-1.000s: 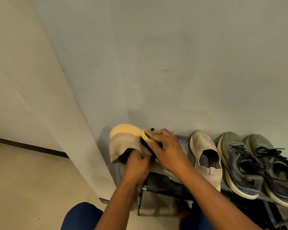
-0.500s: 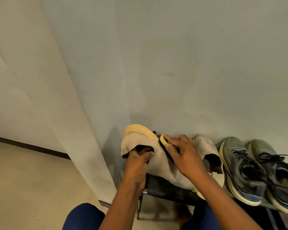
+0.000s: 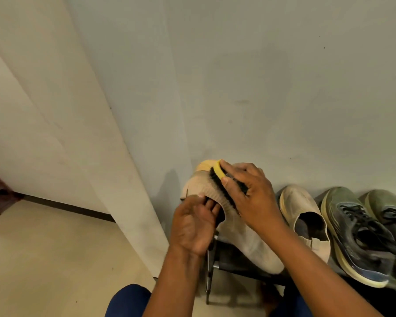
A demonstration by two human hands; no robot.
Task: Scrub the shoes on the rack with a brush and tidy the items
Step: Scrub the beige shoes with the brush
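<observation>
Materials at the rack
Beige shoe (image 3: pixel 249 243): matt knit cloth. Brush (image 3: pixel 224 179): black bristles, yellow back. Rack (image 3: pixel 212 266): dark metal. Floor (image 3: pixel 44 259): glossy.

Pale grey wall (image 3: pixel 261 76), cream floor (image 3: pixel 44 259), dark skirting (image 3: pixel 66 205)

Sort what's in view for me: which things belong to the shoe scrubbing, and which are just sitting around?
In the job:
- beige shoe, held at its opening by the left hand
- brush, gripped by the right hand, bristles on the shoe
- second beige shoe and green sneakers, waiting on the rack

Just there:
- wall
- floor
</observation>
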